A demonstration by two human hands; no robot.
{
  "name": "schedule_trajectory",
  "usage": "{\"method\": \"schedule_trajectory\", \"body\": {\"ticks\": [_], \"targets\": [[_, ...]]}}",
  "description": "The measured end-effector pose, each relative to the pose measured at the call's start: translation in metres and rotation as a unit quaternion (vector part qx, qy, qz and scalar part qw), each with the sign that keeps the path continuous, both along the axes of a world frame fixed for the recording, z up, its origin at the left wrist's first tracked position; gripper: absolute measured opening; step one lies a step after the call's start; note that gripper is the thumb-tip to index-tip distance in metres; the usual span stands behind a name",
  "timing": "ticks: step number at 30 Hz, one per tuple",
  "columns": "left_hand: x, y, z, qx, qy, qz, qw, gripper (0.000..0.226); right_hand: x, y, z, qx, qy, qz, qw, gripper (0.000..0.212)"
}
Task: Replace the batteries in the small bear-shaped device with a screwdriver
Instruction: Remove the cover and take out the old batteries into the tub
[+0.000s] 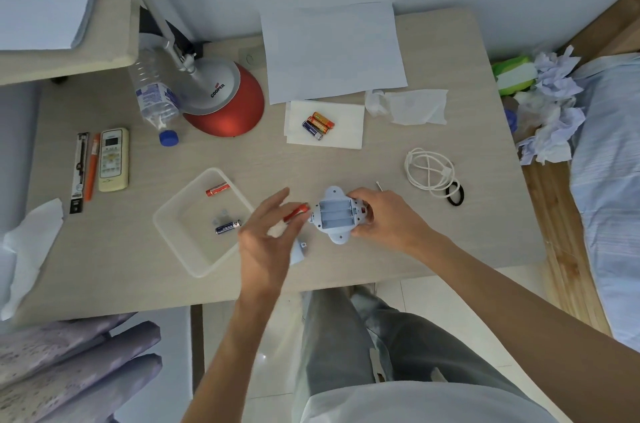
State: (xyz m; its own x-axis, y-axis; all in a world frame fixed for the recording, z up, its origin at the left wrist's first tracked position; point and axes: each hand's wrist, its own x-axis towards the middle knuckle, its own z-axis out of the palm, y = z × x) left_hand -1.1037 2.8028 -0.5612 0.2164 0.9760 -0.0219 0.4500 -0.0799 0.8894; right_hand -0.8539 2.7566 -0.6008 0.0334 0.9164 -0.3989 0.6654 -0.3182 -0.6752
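Note:
The pale blue bear-shaped device [335, 214] lies face down near the table's front edge, its battery compartment open with three empty slots. My right hand [384, 214] grips its right side. My left hand [266, 235] pinches a red battery [296, 212] just left of the device. The removed cover [298, 251] lies partly hidden under my left hand. A clear plastic tray [173, 235] to the left holds a red battery [217, 189], a blue battery [228, 227] and small screws [221, 216]. Three batteries [318, 125] rest on a white tissue [346, 131] further back.
A red-based desk lamp [225, 100], a lying water bottle [156, 97], a remote [113, 159], an orange pen and a packaged tool [79, 173] sit left. A white cable [429, 169], a black hair tie [454, 193], paper sheets [332, 52] and tissues lie right and back.

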Motion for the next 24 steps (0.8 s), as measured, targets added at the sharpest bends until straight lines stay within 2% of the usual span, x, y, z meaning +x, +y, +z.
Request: {"method": "schedule_trajectory", "body": {"ticks": [4, 6, 10, 12, 14, 24], "targets": [[-0.066, 0.025, 0.004, -0.017, 0.016, 0.088, 0.996, 0.025, 0.0, 0.0, 0.0, 0.001, 0.002, 0.003, 1.0, 0.051], [-0.095, 0.039, 0.0, -0.004, 0.075, 0.097, 0.992, 0.026, 0.0, 0.0, 0.0, 0.0, -0.002, 0.008, 1.0, 0.053], [-0.123, 0.064, -0.02, 0.009, 0.17, 0.05, 0.984, 0.034, 0.001, 0.001, 0.001, 0.001, -0.007, 0.01, 1.0, 0.055], [-0.126, 0.072, -0.035, 0.003, 0.229, 0.01, 0.973, 0.021, 0.001, 0.001, 0.002, 0.002, -0.008, 0.015, 1.0, 0.055], [-0.126, 0.078, -0.048, -0.004, 0.288, -0.021, 0.958, 0.02, 0.002, 0.0, 0.002, 0.002, -0.012, 0.022, 1.0, 0.055], [-0.118, 0.079, -0.04, -0.033, 0.328, -0.049, 0.943, 0.023, 0.001, -0.004, 0.001, 0.01, -0.003, 0.017, 1.0, 0.054]]}}
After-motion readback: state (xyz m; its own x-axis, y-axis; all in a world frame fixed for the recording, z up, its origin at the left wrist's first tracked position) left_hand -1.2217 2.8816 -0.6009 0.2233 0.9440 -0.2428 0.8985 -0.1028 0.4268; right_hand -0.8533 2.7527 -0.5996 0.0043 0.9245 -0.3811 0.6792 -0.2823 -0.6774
